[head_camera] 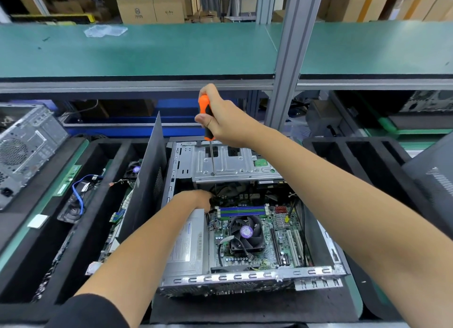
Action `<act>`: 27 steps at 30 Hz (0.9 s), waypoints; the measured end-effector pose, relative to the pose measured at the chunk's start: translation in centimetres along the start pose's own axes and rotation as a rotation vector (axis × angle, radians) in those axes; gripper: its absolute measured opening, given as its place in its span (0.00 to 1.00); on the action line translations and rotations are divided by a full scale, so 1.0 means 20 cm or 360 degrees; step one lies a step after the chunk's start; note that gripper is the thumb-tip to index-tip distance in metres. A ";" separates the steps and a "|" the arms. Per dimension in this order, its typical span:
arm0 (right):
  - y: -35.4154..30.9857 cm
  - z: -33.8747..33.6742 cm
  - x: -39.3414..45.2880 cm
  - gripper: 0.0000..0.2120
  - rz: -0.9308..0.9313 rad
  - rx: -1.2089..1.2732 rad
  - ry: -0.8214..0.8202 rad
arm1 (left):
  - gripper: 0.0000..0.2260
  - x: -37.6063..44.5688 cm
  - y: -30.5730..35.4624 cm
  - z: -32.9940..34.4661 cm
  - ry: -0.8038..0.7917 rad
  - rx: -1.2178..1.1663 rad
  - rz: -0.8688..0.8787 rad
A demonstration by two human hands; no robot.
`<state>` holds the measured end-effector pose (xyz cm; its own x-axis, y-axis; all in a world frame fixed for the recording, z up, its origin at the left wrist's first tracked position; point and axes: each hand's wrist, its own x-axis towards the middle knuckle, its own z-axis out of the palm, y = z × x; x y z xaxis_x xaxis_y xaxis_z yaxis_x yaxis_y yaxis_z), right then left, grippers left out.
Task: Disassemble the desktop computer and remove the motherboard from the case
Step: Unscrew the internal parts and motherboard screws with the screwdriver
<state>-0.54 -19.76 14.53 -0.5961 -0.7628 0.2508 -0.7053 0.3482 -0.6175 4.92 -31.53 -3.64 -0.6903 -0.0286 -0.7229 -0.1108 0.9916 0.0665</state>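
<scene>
- The right hand (220, 118) grips an orange-and-black screwdriver (207, 118) upright, its tip on the metal drive cage (232, 164).
- The left hand (196, 199) reaches into the open case (245, 277); its fingers are hidden, so its grip cannot be told.
- The motherboard (255, 234) sits inside the case on the bench (355, 293).

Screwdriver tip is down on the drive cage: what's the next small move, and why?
Probably turn the screwdriver in the right hand to loosen that screw: its tip sits on the drive cage, which overhangs the motherboard.
</scene>
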 end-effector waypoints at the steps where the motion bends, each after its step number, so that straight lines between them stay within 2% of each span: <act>1: 0.00 0.00 0.00 0.13 -0.0001 -0.0004 -0.0002 | 0.22 0.00 0.00 0.00 0.0005 0.0000 0.0019; 4: 0.00 0.00 0.00 0.14 0.0004 -0.0007 0.0007 | 0.25 -0.02 0.00 -0.01 0.0046 0.0019 0.0025; 9: -0.01 0.00 -0.01 0.14 0.0022 -0.0024 0.0028 | 0.21 -0.04 0.01 -0.01 0.0047 0.0011 0.0039; 17: -0.01 0.00 -0.02 0.14 0.0002 -0.0043 -0.0035 | 0.24 -0.02 0.01 0.00 0.0048 -0.0034 0.0006; 21: -0.01 -0.01 -0.03 0.13 0.0011 -0.0017 -0.0025 | 0.29 -0.01 0.01 0.00 0.0002 0.0012 0.0034; 27: -0.02 0.00 -0.01 0.13 -0.0023 -0.0026 -0.0011 | 0.29 -0.02 0.00 0.00 -0.0065 -0.0060 0.0081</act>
<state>-0.12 -19.78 14.81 -0.5829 -0.7716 0.2545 -0.7203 0.3458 -0.6014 5.09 -31.45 -3.36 -0.6662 0.0274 -0.7452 -0.1039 0.9862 0.1291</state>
